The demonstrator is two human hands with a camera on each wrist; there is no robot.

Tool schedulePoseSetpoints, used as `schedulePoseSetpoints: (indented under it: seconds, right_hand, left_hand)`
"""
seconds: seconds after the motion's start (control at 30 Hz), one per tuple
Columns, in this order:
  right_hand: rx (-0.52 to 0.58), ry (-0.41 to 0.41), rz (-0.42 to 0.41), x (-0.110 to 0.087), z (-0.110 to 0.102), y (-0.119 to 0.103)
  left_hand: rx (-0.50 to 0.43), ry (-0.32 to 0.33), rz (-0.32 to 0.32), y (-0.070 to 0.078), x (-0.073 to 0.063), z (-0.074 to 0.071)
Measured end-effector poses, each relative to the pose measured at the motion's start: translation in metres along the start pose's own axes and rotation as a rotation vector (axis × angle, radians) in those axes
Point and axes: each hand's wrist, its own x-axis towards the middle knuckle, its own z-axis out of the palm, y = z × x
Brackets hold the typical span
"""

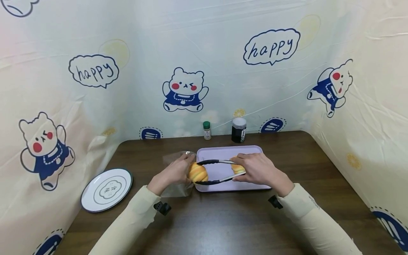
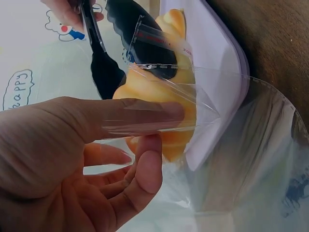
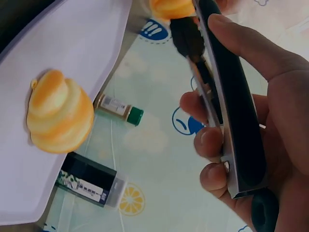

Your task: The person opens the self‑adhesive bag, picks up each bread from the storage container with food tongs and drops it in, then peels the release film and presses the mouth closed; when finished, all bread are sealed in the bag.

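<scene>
My left hand (image 1: 176, 171) pinches a clear plastic bag (image 1: 178, 191) near its mouth, beside the tray's left end. In the left wrist view, film of the bag (image 2: 241, 154) crosses one extended digit and part of a bread roll (image 2: 149, 92). With my right hand (image 1: 259, 171) I grip black-tipped metal tongs (image 1: 220, 161) by their handles. The tong tips clasp that golden bread roll (image 1: 198, 172) right at the bag's mouth, close by my left fingers. Another bread roll (image 3: 60, 113) lies on the lilac tray (image 1: 220, 152), partly covered by my right hand in the head view.
A white plate (image 1: 106, 190) with a dark rim sits at the table's left edge. Behind the tray stand a small green-capped bottle (image 1: 207, 130) and a dark jar (image 1: 238, 130) with a pale lid. A printed curtain (image 1: 185, 42) surrounds the brown table (image 1: 223, 223).
</scene>
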Motion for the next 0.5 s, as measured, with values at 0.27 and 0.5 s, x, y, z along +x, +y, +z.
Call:
schedulePoseSetpoints:
  seconds: [0.27,0.5]
  right_hand:
    - [0.072,-0.064,0.102,0.0009,0.0008,-0.0055]
    - [0.04,-0.041,0.066,0.0,-0.0018,-0.0051]
  left_hand:
    - [-0.012,0.001,0.016,0.0011,-0.0011,0.0005]
    - [0.016,0.021,0.0,-0.0011,0.0003,0.0007]
